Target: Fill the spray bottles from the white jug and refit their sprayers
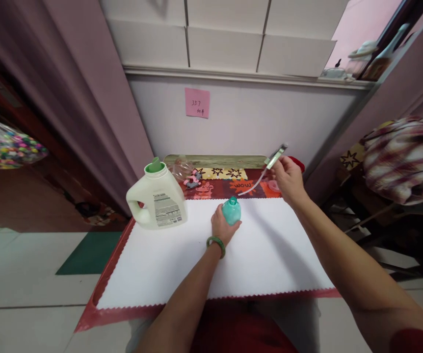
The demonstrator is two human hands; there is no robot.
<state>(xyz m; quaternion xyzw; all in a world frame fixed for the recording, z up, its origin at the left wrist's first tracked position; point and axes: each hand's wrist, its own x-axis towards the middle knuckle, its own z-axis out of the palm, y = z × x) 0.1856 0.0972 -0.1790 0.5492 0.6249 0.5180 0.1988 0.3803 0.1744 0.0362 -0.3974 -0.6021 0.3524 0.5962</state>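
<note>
My left hand (pixel 223 226), with a green bangle on the wrist, is wrapped around a small teal bottle (pixel 231 211) standing upright on the white cloth (pixel 204 264). The bottle's neck is uncapped. My right hand (pixel 288 179) is raised above and to the right of the bottle, pinching a spray pump head (pixel 276 156); its thin clear tube (pixel 251 188) hangs down to the left, ending just beside the bottle's mouth. A large white detergent jug (pixel 158 200) with a green cap stands at the cloth's far left corner.
The table's red patterned cover (pixel 233 186) shows at the back, with a clear plastic bottle (pixel 182 169) and small toys on it. A pink note (pixel 197 103) is stuck on the wall. A chair with plaid fabric (pixel 405 157) stands on the right. A bag of coloured beads (pixel 5 147) hangs on the left.
</note>
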